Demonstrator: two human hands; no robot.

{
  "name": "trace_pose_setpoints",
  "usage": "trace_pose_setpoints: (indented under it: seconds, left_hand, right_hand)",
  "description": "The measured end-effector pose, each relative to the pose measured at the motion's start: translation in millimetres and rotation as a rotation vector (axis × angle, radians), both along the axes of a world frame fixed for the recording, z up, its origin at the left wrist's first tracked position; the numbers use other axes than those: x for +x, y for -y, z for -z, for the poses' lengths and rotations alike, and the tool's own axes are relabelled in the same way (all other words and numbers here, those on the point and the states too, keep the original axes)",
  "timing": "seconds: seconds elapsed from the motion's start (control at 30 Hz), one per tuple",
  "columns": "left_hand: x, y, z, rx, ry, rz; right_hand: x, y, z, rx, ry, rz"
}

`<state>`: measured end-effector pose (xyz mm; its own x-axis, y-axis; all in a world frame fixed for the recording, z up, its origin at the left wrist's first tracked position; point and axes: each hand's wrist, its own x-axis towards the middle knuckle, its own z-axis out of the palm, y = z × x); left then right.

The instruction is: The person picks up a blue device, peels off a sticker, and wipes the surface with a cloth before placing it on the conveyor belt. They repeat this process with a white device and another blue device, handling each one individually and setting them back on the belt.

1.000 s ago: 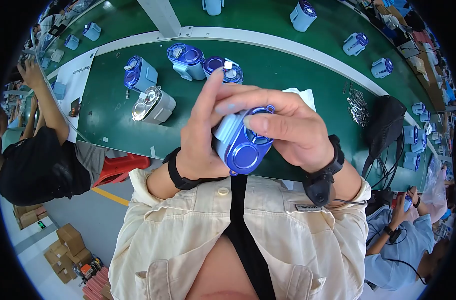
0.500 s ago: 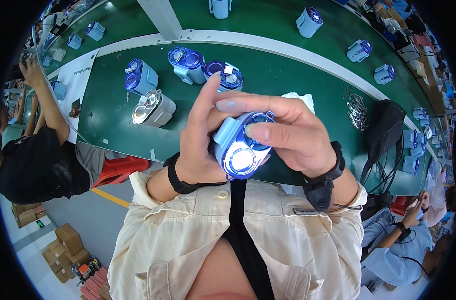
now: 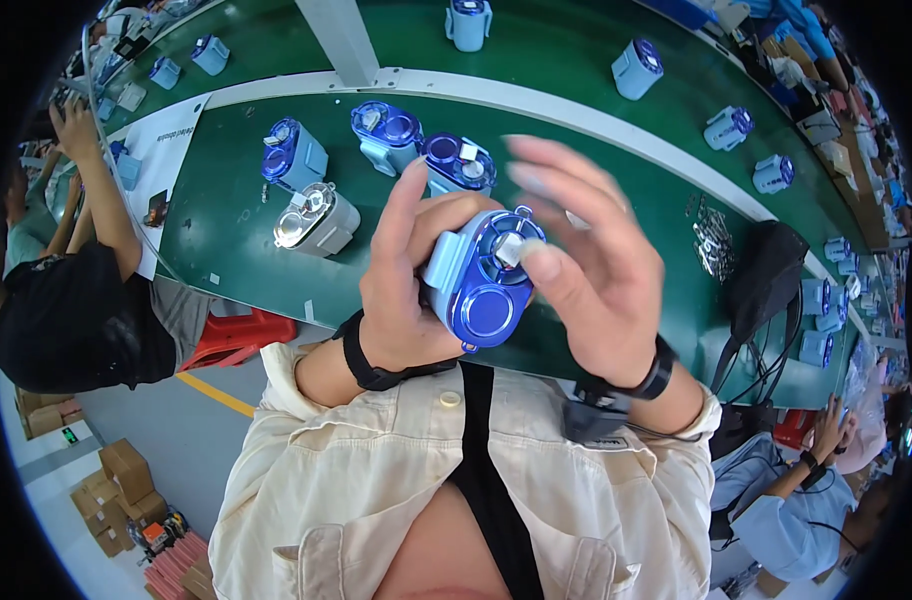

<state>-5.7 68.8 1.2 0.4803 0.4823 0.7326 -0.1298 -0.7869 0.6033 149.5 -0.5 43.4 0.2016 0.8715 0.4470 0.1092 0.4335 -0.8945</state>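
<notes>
My left hand [image 3: 394, 285] wraps round a blue handheld light [image 3: 486, 315], held above the table's near edge. It has a pale blue body with a side clip and a glossy dark blue end with two round parts. A small white square sits on the upper round; the lower one is unlit. Beside it, my right hand [image 3: 601, 265] is open with its fingers spread and slightly blurred. Its thumb is close to the white square; whether they touch I cannot tell. Beyond the hands stand three similar blue lights [image 3: 296, 155] and a whitish one [image 3: 318, 220].
On the green table [image 3: 226, 265] lie a heap of small metal clips [image 3: 714, 243] and a black bag [image 3: 766, 270] with cables at the right. A white metal post [image 3: 338, 40] rises at the back. Other people sit left and right. More blue lights [image 3: 638, 70] stand beyond the rail.
The lower round of the light was glowing and is now dark. My right hand has lifted off it and its fingers have spread, uncovering the white square.
</notes>
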Motion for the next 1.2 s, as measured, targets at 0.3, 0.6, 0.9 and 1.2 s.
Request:
trace_pose_setpoints:
  seconds: [0.3,0.6,0.9,1.2]
  left_hand:
    - [-4,-7,3,0.121,0.110,-0.115]
    - [-6,-13,-1,0.168,0.078,-0.112]
    - [-5,-8,-1,0.022,0.046,-0.007]
    - [-4,3,4,0.027,-0.009,-0.051]
  right_hand:
    - [-3,8,-15,0.454,0.954,0.355]
    - [-2,5,-12,0.432,0.919,0.299]
    - [0,-2,-3,0.018,0.067,-0.034]
    - [-1,-2,-1,-0.256,-0.231,-0.381]
